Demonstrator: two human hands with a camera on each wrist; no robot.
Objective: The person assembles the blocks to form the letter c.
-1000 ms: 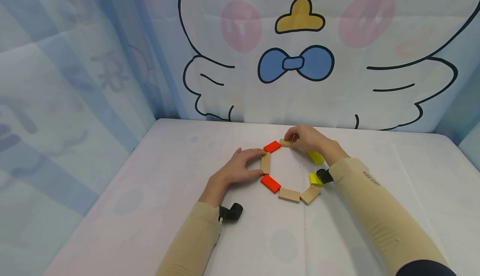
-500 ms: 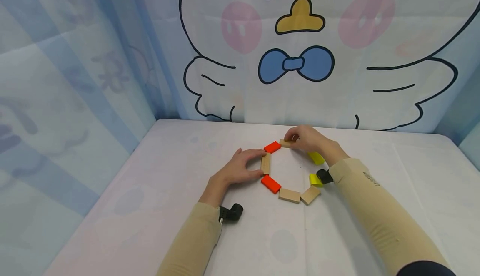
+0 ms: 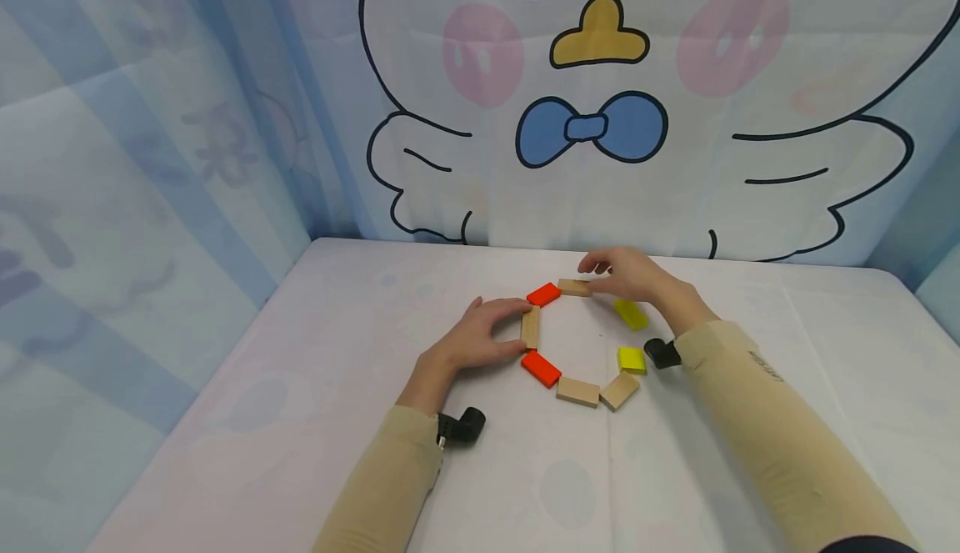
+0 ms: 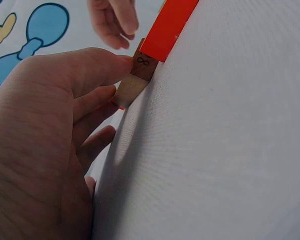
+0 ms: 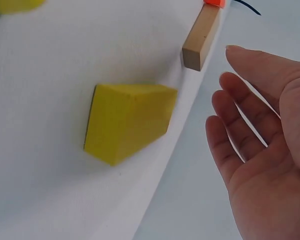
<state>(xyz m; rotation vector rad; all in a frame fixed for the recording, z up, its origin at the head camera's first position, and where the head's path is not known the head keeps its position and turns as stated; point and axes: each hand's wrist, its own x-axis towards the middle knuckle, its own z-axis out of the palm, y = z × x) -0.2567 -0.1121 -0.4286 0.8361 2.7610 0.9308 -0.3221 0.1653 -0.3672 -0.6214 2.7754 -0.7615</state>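
Domino-like blocks lie in a ring on the white table in the head view. My left hand pinches the plain wooden block on the ring's left side, thumb and forefinger at its two ends. A dark mark shows on that block's end in the left wrist view. Red blocks adjoin it at both ends. At the back, my right hand is beside another wooden block, fingers loose and holding nothing. The right wrist view shows a gap between those fingers and that block. Below the right hand lies a yellow block.
A second yellow block lies on the ring's right, with a gap between it and the other. Two wooden blocks form the near side. Behind the table's far edge hangs a printed curtain.
My right hand has let go of the back wooden block and shifted slightly right, its fingers loosening. The left hand stays on its block, and the ring has not visibly moved.
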